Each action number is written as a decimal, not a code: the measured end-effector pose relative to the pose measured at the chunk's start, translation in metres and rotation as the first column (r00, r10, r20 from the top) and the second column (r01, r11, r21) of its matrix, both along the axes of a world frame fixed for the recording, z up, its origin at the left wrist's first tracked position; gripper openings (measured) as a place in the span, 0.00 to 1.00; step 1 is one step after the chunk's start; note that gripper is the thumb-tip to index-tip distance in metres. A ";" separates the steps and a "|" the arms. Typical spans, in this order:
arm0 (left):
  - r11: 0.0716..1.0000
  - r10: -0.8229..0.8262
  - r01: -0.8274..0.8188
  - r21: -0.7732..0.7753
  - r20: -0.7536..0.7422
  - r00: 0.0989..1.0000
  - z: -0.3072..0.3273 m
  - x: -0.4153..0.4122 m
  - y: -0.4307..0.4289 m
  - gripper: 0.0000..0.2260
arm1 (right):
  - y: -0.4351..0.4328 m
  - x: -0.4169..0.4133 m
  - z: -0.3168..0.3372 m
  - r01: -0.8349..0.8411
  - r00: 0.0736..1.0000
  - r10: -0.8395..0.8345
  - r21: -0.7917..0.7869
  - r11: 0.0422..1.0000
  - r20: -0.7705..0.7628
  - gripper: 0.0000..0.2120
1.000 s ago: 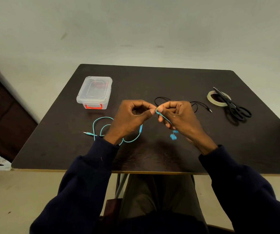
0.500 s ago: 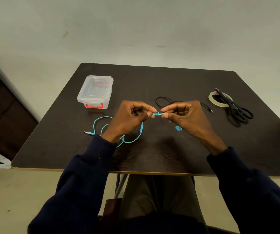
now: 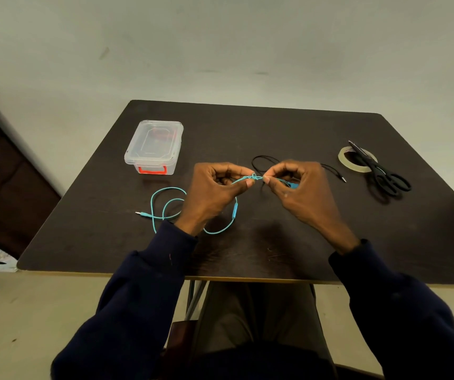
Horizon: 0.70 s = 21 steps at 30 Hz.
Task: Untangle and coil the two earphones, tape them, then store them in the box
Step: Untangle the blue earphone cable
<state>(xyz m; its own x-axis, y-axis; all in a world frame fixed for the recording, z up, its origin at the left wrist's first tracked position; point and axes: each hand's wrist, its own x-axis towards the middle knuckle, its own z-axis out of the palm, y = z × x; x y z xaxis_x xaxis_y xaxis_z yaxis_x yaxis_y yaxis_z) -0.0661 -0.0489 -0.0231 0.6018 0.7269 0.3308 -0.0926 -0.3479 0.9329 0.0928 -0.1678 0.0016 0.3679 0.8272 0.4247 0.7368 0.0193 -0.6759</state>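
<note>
Over the middle of the dark surface (image 3: pixel 275 127), both hands are up and working one cord. Left hand (image 3: pixel 214 193) has its grip pinched narrow, thumb and forefinger closed on the teal earphone (image 3: pixel 236 209) just left of a small knot (image 3: pixel 254 176). Right hand (image 3: pixel 299 193) mirrors it, thumb and forefinger nipping the same cord just right of that knot, the other fingers curled in. The knot sits between the two sets of fingertips, lifted off the surface. A flash of teal earbuds (image 3: pixel 293 185) peeks out from under the right palm. The rest of the teal cord trails down past the left wrist and lies in loose loops on the surface, its plug (image 3: pixel 145 214) pointing left. Behind the hands the black earphone (image 3: pixel 253 163) lies flat, one loop showing between the two hands and its plug end (image 3: pixel 342 179) poking out to the right. Far left, the clear box (image 3: pixel 154 145) stands with its lid on, red latch facing the person. Far right, the tape roll (image 3: pixel 356 168) lies flat with black scissors (image 3: pixel 373 168) resting across it. Dark blue sleeves cover both forearms.
</note>
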 end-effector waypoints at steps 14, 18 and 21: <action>0.978 -0.119 0.124 -0.167 0.038 0.992 0.004 -0.002 -0.006 0.08 | 0.002 -0.007 0.004 -0.081 0.996 0.077 0.069 0.994 0.052 0.03; 0.943 -0.128 0.138 -0.304 0.054 0.990 0.006 -0.002 -0.008 0.06 | 0.002 -0.009 0.001 -0.077 0.995 0.070 0.093 0.993 0.075 0.04; 0.898 -0.122 0.141 -0.417 0.071 0.990 0.004 -0.002 -0.008 0.10 | 0.000 -0.011 -0.003 -0.087 0.993 0.075 0.139 0.986 0.088 0.05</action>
<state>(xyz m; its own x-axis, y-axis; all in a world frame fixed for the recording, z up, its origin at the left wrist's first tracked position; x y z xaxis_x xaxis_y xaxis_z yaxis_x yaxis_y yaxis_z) -0.0678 -0.0567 -0.0194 0.6937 0.7192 0.0398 -0.1530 0.0932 0.9838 0.0813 -0.1677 -0.0013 0.2613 0.7816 0.5665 0.7815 0.1732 -0.5994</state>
